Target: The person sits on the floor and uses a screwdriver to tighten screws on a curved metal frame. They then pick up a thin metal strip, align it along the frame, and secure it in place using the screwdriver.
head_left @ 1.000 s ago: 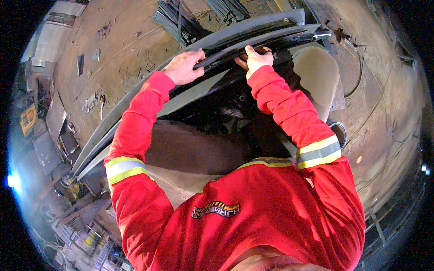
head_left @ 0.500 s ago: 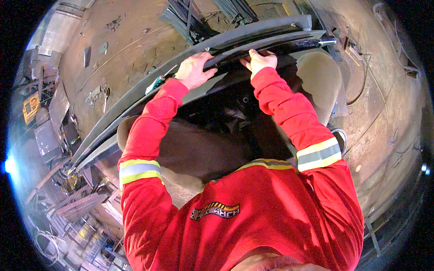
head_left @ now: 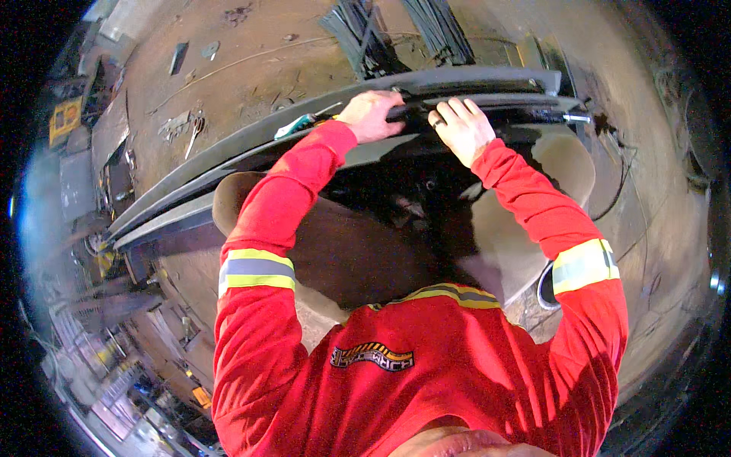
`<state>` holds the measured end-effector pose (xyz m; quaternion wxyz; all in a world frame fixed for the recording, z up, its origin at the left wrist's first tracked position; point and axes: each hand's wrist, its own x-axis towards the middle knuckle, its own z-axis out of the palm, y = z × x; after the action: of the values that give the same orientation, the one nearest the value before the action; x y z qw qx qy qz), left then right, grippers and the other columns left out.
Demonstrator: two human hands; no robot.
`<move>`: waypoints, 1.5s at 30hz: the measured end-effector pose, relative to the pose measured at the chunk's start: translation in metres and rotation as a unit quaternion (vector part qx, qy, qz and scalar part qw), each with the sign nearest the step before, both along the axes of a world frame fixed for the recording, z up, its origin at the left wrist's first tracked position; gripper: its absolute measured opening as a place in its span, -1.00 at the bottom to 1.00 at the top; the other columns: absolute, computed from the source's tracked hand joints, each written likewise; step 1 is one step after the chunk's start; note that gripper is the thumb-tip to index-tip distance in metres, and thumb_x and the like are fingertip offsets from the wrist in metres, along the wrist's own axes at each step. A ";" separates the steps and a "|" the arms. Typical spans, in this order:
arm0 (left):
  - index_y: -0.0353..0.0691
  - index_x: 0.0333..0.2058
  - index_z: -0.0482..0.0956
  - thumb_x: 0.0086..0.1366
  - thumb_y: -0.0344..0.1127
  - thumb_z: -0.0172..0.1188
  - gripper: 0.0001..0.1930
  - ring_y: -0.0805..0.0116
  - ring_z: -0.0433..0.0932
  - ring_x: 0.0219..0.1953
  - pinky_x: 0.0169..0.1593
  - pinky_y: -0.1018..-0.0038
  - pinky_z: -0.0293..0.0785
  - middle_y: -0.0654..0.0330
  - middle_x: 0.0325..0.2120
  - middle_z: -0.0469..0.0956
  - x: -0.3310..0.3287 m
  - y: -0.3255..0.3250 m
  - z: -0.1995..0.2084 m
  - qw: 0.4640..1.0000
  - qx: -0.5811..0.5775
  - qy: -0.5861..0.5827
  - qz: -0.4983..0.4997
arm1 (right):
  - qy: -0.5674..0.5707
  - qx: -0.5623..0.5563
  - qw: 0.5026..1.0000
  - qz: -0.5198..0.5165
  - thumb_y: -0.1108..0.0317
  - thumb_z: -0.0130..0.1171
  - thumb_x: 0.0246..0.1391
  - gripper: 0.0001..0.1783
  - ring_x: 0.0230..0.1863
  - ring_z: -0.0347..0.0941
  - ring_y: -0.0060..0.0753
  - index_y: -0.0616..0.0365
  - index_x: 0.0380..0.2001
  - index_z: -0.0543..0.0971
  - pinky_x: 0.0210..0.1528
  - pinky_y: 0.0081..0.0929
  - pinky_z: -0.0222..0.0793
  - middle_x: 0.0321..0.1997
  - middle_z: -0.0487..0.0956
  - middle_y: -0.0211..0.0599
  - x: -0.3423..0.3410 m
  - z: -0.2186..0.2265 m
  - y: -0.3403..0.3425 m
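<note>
The person in the red long-sleeved top with reflective bands leans over a stack of long, dark grey metal strips (head_left: 472, 80), gently bowed and laid one atop another like leaves of a spring. The strips run from the upper right of the view down toward the lower left, where their ends fan slightly apart. Their faces look dull and sooty, with paler edges catching the light (the camera's bending makes the curve seem stronger than I can vouch for).

The left hand (head_left: 371, 114) sits on the upper strip, fingers curled over its edge, the grip closed on the metal. The right hand (head_left: 462, 128) lies just beside it, palm down, fingers spread flat and wrapping the near edge of the same strip; a ring shows on one finger. The two hands are near each other but not touching.

Just left of the left wrist a small teal-handled tool (head_left: 298, 126) rests on the strips. At the right end of the stack a short bright metal pin (head_left: 576, 118) sticks out sideways.

The stack lies across a worn, stained brown surface (head_left: 251, 53), scratched and littered with small scraps. Beyond the hands, bundles of thin dark rods (head_left: 358, 30) lie on it. Beneath the strips, a rounded tan block (head_left: 567, 164) is partly in shadow.
</note>
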<state>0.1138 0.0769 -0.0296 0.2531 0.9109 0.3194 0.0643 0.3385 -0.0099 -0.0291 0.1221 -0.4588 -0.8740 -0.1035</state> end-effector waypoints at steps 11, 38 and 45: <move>-0.17 -0.10 0.54 0.11 0.02 0.28 -0.53 0.06 0.57 -0.11 -0.03 0.25 0.48 0.00 -0.21 0.59 -0.017 0.002 0.022 0.996 -0.069 0.010 0.062 | -0.021 -0.020 0.996 0.089 0.37 0.08 -0.16 -0.76 -0.35 0.48 -0.43 0.10 -0.32 0.48 -0.29 -0.46 0.45 -0.31 0.45 -0.37 0.009 -0.028 0.017; -0.22 -0.19 0.56 -0.06 -0.43 0.28 -0.64 0.41 0.55 -0.36 -0.20 0.41 0.49 0.21 -0.46 0.58 -0.161 0.036 0.012 0.959 -0.133 0.094 0.233 | 0.100 0.012 0.987 0.126 0.39 0.23 -0.13 -0.80 -0.46 0.46 -0.37 0.07 -0.33 0.54 -0.42 -0.43 0.41 -0.39 0.47 -0.37 0.014 -0.032 0.026; -0.29 -0.14 0.50 0.07 -0.52 0.17 -0.68 0.41 0.53 -0.12 0.08 0.46 0.38 0.22 -0.22 0.58 -0.158 0.034 0.038 0.947 -0.217 -0.059 0.228 | 0.098 0.011 0.987 0.128 0.40 0.23 -0.13 -0.79 -0.48 0.44 -0.36 0.07 -0.33 0.54 -0.44 -0.43 0.39 -0.39 0.44 -0.37 0.015 -0.033 0.027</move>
<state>-0.0440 0.1109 0.0086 0.4421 0.7313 0.5090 0.1032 0.3535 0.0171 -0.0625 0.2245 -0.3495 -0.9082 -0.0514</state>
